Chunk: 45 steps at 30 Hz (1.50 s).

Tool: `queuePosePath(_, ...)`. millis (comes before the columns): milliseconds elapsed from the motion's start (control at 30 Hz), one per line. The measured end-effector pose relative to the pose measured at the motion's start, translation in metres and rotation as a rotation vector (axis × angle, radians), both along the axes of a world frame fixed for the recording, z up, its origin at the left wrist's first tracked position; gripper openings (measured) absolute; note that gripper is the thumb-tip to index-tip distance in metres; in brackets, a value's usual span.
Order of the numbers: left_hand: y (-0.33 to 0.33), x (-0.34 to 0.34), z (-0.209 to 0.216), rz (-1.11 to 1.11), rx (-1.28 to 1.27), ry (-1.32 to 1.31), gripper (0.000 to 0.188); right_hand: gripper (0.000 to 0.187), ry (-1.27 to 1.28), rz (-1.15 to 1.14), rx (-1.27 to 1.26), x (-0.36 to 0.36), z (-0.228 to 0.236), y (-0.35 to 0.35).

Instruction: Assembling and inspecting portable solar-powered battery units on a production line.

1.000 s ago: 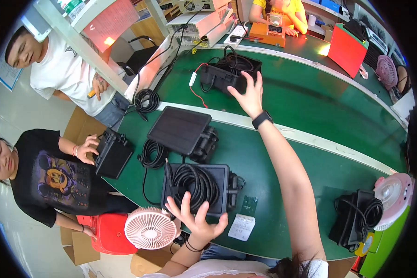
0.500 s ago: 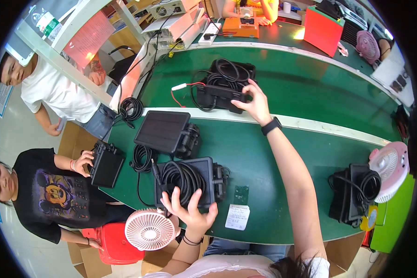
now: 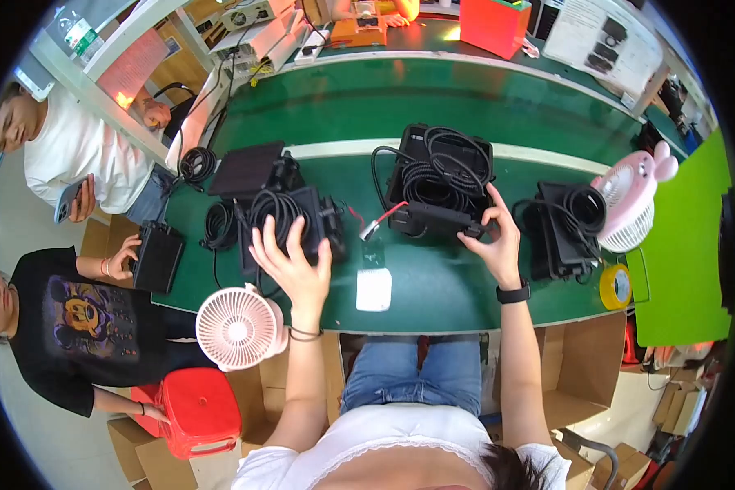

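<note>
My right hand (image 3: pixel 498 245) grips the near edge of an open black plastic case (image 3: pixel 445 219) between thumb and fingers. Coiled black cable (image 3: pixel 437 175) lies inside this case, and a red wire with a white connector (image 3: pixel 371 229) trails from its left side. Over on the left, my left hand (image 3: pixel 296 265) is open, its fingers spread across a coil of black cable (image 3: pixel 276 214). That coil lies on a second black case (image 3: pixel 306 204). Whether the left fingertips press on the cable or just hover over it, I cannot tell.
Another black case (image 3: pixel 249 169) lies behind the left one. At the right stand a cable-topped black case (image 3: pixel 551 229), a pink fan (image 3: pixel 626 200) and yellow tape (image 3: pixel 615 287). A pale fan (image 3: pixel 238 327) is at the near left edge. A co-worker's hand (image 3: pixel 122 257) touches a black box (image 3: pixel 157 257).
My right hand has brought the open case nearer, from beyond the white strip to the near part of the table. My left hand stays at the cable coil. The view has shifted.
</note>
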<state>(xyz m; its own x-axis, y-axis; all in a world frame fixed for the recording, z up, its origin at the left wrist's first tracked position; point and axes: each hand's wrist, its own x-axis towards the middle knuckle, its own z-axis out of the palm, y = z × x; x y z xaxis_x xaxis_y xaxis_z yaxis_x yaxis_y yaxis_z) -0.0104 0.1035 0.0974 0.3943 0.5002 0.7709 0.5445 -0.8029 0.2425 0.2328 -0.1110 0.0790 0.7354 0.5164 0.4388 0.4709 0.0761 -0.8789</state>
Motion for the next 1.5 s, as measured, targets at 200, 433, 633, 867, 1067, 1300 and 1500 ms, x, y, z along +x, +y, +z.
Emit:
queuePosePath(200,-0.014,-0.007,0.008,0.032,-0.036,0.033,0.046,0.042,-0.002,0.001,-0.047,-0.052,-0.036,-0.078)
queuePosePath(433,-0.057,0.007,0.009,-0.546,-0.115,-0.059,0.044,0.045,0.069,0.053,-0.03,-0.084,-0.047,-0.118)
queuePosePath(633,-0.126,0.059,0.016,-0.971,-0.349,0.31,0.072,0.043,0.006,0.022,-0.083,-0.089,-0.057,-0.133)
queuePosePath(867,-0.126,0.095,0.006,-1.026,-0.333,0.329,0.049,0.041,-0.064,-0.039,-0.095,-0.092,-0.066,-0.143)
queuePosePath(1067,-0.122,0.098,0.011,-1.067,-0.219,0.039,0.022,0.04,-0.126,-0.062,-0.126,-0.091,-0.075,-0.152)
queuePosePath(1300,-0.068,0.11,0.042,-0.648,-0.721,-0.549,0.026,0.044,-0.089,-0.039,-0.064,-0.088,-0.08,-0.154)
queuePosePath(1500,-0.04,0.086,-0.022,-0.52,-0.319,0.051,0.062,0.046,0.099,0.025,0.051,-0.079,-0.078,-0.165)
